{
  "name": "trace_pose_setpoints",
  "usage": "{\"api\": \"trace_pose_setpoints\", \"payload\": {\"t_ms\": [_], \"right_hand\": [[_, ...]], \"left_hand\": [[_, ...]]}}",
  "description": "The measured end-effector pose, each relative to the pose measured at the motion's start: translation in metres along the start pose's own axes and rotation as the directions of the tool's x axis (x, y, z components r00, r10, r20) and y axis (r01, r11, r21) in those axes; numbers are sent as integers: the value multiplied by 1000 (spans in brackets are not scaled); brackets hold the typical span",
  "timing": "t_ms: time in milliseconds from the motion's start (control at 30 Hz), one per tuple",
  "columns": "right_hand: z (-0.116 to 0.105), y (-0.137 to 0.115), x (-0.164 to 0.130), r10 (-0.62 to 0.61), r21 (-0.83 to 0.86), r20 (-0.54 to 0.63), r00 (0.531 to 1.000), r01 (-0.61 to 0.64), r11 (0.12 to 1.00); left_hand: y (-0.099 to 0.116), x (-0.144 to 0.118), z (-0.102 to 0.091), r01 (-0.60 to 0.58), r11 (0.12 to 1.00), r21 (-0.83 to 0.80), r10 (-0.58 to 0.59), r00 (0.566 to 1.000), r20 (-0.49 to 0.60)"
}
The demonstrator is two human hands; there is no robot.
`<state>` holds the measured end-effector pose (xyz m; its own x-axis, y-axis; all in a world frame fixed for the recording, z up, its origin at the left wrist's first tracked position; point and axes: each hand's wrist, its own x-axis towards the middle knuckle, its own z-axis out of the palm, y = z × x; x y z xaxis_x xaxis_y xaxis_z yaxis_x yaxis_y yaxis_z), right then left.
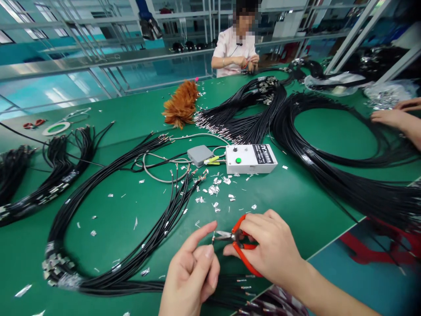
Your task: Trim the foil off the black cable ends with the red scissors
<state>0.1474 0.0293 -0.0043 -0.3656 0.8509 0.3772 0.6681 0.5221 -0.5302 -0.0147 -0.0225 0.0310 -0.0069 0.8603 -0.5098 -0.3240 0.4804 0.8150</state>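
Observation:
My right hand [274, 248] grips small red-handled snips [241, 252], whose metal blades point left. My left hand [192, 272] pinches the tip of a thin black cable [213, 239] right at the blade tips, thumb and forefinger closed on it. Beneath both hands lie more black cable ends with metal tips [243, 285]. A large looped bundle of black cables [138, 250] runs from under my left hand across the green table [296, 206].
A white box with a green button [250, 159] and a grey box [199, 155] sit mid-table, with foil scraps [213, 189] in front. More cable bundles lie left and right. A feather duster [181, 105] lies behind. One person sits opposite; another person's hands [399, 116] are at the right.

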Motion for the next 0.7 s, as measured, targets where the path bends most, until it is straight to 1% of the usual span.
{"api": "trace_pose_setpoints", "payload": {"t_ms": [133,267,367,500,567,633,700], "right_hand": [[-2,-1,0,-37,-25,17,999,37,999],[-7,0,1,-81,-54,19,997,82,995],[-9,2,0,-93,-66,37,995,95,993],[-9,4,-1,-93,-95,77,993,100,990],[-10,6,-1,-47,-38,78,996,50,998],[-12,10,-2,71,61,89,994,-76,995],[-14,15,-4,213,116,136,967,-229,966]], "left_hand": [[2,-3,6,-9,998,63,11,999,-35],[0,-4,7,-28,994,108,34,998,-53],[0,-4,7,-22,992,123,29,998,-54],[-1,-4,8,-12,992,123,16,999,-28],[-2,-1,7,-37,990,133,40,999,-24],[0,6,1,-110,982,155,115,993,-20],[8,20,-11,-205,965,162,210,978,-15]]}}
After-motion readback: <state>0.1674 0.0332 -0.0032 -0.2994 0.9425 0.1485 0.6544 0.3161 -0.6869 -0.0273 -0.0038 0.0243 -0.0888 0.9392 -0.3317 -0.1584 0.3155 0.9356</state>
